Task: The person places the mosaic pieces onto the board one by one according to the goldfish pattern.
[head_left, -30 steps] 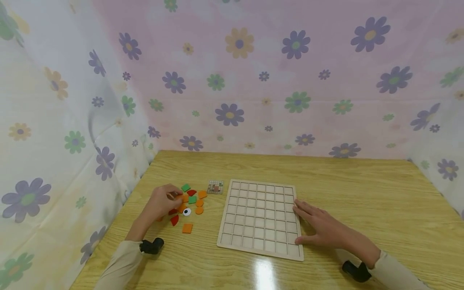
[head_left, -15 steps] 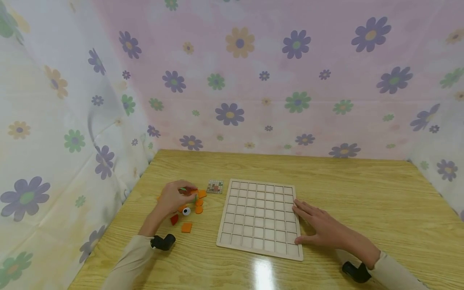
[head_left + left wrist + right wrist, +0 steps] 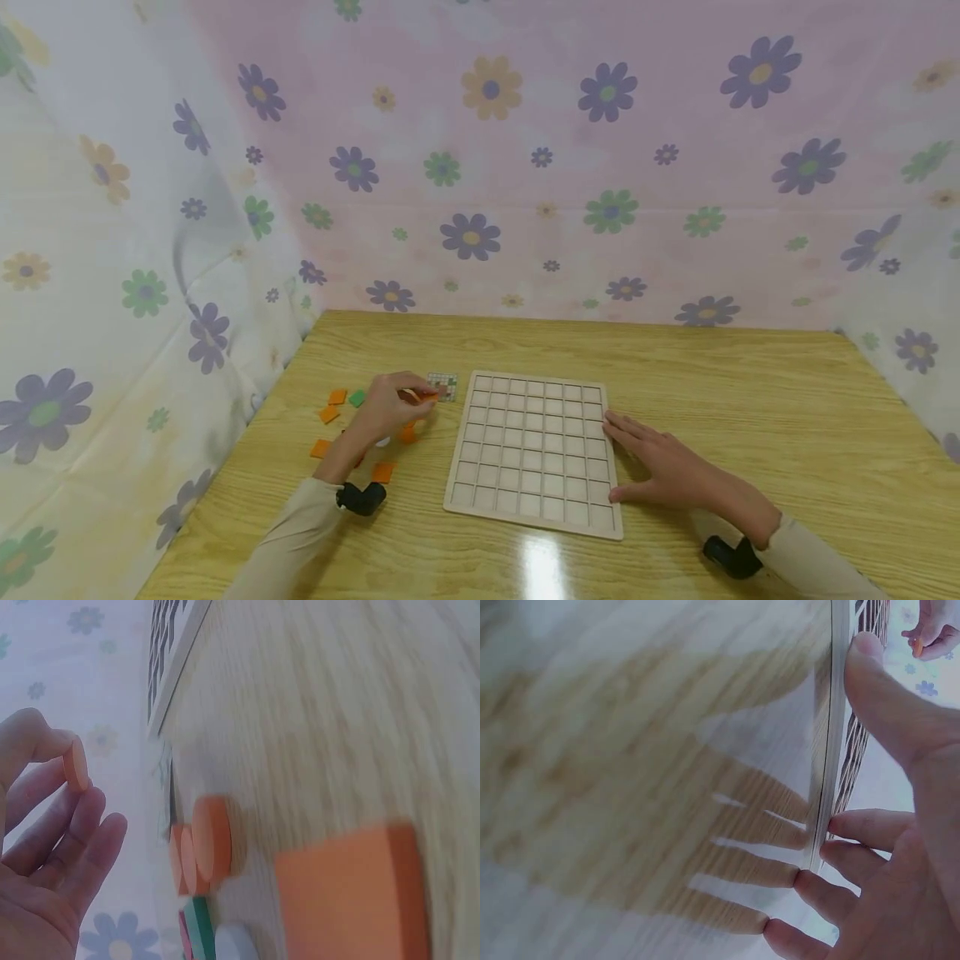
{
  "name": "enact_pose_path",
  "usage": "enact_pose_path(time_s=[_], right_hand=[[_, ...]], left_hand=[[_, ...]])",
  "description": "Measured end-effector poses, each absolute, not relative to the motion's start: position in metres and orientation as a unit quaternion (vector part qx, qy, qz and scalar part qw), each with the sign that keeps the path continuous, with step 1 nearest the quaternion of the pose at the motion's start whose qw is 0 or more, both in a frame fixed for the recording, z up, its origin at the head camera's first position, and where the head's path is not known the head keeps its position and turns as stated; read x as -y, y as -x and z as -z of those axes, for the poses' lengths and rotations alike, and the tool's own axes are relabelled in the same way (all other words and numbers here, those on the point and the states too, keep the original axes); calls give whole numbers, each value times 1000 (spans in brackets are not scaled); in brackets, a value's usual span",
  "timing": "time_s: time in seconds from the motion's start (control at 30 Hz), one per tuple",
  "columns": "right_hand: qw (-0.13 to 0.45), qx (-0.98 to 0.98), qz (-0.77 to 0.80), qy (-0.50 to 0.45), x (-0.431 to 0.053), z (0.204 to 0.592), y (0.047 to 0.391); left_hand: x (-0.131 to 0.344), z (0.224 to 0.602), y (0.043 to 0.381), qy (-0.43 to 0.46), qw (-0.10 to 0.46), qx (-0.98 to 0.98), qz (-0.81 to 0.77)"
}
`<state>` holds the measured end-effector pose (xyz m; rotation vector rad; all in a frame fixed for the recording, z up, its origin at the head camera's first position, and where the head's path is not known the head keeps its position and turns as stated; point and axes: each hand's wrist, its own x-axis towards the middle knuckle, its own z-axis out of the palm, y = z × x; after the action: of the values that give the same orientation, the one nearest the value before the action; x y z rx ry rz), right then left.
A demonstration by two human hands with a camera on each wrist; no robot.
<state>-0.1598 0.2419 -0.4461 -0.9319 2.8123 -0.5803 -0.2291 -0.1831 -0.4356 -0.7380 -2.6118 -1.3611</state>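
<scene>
My left hand point(image 3: 393, 408) pinches a small orange tile point(image 3: 76, 765) between thumb and index finger, raised above the table beside a little printed pattern card point(image 3: 447, 385). The other fingers of that hand extend loosely in the left wrist view. Below it lie several loose pieces, among them a green tile point(image 3: 357, 398), an orange square point(image 3: 383, 473) and stacked-looking orange discs point(image 3: 212, 838); the hand and forearm hide part of the pile. My right hand point(image 3: 667, 467) rests with spread, straight fingers against the right edge of a wooden grid board point(image 3: 531, 523), whose squares hold no pieces.
More orange tiles point(image 3: 328, 413) lie left of the left forearm. A white piece point(image 3: 234, 943) shows near the lower edge of the left wrist view. Flowered cloth point(image 3: 525, 208) surrounds the wood-grain table point(image 3: 735, 392) at the back and sides.
My left hand has moved right from the pile, now pinching an orange tile near the card, uncovering pieces at the left. The right hand stays at the board's edge.
</scene>
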Motion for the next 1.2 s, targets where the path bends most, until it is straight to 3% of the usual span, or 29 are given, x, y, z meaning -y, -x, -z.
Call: enact_pose_path(time_s=[0.8, 1.2], right_hand=[[55, -928, 194, 312, -244, 445, 163], [59, -929, 202, 305, -244, 446, 161]], left_hand=[[140, 443, 238, 271, 38, 851, 449], [128, 449, 234, 256, -24, 861, 438]])
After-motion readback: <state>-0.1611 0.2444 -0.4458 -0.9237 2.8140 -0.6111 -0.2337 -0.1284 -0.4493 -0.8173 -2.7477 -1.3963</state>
